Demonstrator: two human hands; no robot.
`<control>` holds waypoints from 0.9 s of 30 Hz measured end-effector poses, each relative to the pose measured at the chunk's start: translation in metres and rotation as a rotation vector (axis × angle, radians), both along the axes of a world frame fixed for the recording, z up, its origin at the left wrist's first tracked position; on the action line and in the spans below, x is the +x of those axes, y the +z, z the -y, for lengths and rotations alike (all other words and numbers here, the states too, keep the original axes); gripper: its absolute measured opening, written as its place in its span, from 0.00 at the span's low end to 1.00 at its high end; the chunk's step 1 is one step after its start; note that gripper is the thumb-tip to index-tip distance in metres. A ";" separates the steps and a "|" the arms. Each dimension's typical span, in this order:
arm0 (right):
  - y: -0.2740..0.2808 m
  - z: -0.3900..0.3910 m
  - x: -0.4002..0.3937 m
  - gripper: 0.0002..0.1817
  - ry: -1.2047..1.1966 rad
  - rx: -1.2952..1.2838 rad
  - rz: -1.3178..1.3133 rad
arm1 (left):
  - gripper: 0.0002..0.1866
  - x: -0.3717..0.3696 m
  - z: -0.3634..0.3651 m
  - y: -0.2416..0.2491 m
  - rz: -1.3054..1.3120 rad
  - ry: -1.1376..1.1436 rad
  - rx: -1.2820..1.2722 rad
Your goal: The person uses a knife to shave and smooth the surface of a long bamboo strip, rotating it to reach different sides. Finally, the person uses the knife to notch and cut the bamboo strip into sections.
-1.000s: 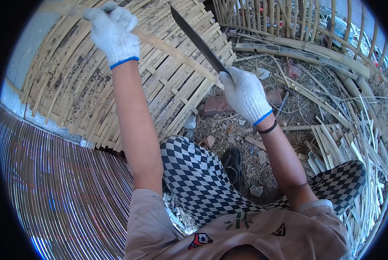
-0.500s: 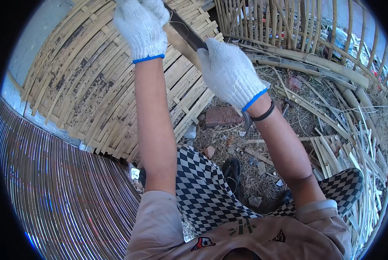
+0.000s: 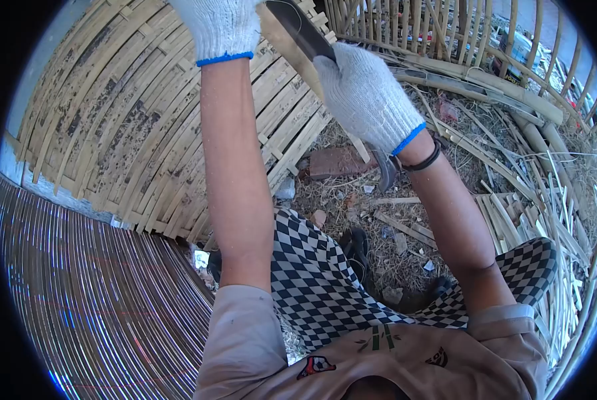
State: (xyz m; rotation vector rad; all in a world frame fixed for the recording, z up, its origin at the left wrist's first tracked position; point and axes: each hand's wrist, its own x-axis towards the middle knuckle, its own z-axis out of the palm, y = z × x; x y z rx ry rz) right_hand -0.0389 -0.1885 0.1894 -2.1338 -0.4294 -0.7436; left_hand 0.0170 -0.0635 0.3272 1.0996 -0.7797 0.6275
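Observation:
My right hand [image 3: 372, 97], in a white knit glove with a blue cuff, is closed round the handle of a large knife. The dark blade [image 3: 302, 30] points up and left, and the curved handle end [image 3: 386, 172] sticks out below the glove. A pale bamboo strip [image 3: 292, 63] runs along under the blade and passes beneath my right hand. My left hand [image 3: 222, 27], gloved the same way, is at the strip's upper end, closed on it as far as I can see; the top edge of the view cuts off its fingers.
A woven bamboo panel [image 3: 112, 127] spreads across the left, above a ridged, shiny surface [image 3: 98, 287]. A bamboo fence [image 3: 438, 30] stands at the back right. A brick [image 3: 338, 162] lies on the straw-strewn ground, and split bamboo strips [image 3: 545, 220] are heaped at right.
My left hand has moved up, partly out of view. My right hand has shifted slightly right and down with the knife, and more of the blade and handle end shows.

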 end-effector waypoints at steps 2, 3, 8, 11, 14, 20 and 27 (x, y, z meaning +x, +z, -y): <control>0.008 0.003 -0.002 0.20 0.063 -0.120 -0.142 | 0.25 0.006 -0.019 0.001 0.008 -0.001 0.005; 0.013 0.006 -0.002 0.20 0.087 -0.174 -0.209 | 0.25 0.005 -0.021 0.005 0.016 -0.010 0.013; -0.001 -0.025 -0.004 0.18 0.012 0.116 -0.020 | 0.25 0.010 -0.018 -0.001 0.002 0.100 -0.032; 0.030 -0.020 -0.013 0.16 0.034 -0.144 0.005 | 0.25 0.018 -0.041 0.004 0.039 0.015 -0.019; 0.029 -0.018 -0.012 0.14 0.016 -0.200 0.143 | 0.25 0.019 -0.039 0.004 0.045 -0.049 -0.015; -0.003 -0.019 -0.012 0.16 0.024 -0.117 -0.170 | 0.25 0.011 -0.053 -0.006 0.021 -0.028 -0.050; 0.005 -0.036 -0.016 0.16 0.054 -0.174 -0.111 | 0.25 0.009 -0.071 -0.011 0.034 0.107 -0.073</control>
